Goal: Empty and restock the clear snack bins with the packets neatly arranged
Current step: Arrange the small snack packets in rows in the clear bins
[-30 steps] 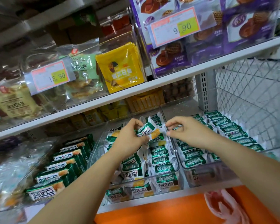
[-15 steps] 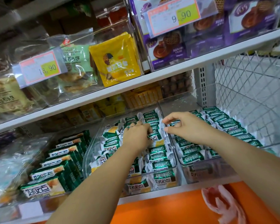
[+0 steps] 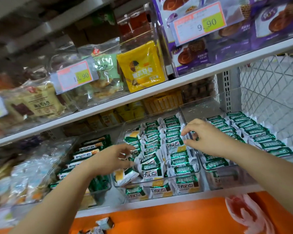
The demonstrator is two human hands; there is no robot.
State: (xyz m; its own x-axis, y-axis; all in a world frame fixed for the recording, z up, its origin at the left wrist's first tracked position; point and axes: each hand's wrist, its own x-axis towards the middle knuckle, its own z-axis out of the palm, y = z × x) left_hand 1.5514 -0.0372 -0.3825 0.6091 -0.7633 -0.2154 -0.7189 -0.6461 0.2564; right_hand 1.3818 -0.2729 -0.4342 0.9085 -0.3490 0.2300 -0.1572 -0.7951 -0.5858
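Note:
Green and white snack packets lie in rows in the middle clear bin on the lower shelf. My left hand reaches into that bin's left column, with thumb and fingers pinching the end of one packet. Over the wall between the middle bin and the right clear bin hovers my right hand; its fingers are loosely bent and hold nothing I can make out. The right bin holds neat rows of the same packets. A left clear bin holds longer green packets.
The white upper shelf hangs just above the bins, with bagged snacks and price tags. A wire mesh panel closes the right side. Below the shelf edge lie a pink plastic bag and loose packets on an orange surface.
My left hand has pulled back and to the left, from the middle rows to the bin's left column. The right hand has stayed above the divider. The view has shifted slightly.

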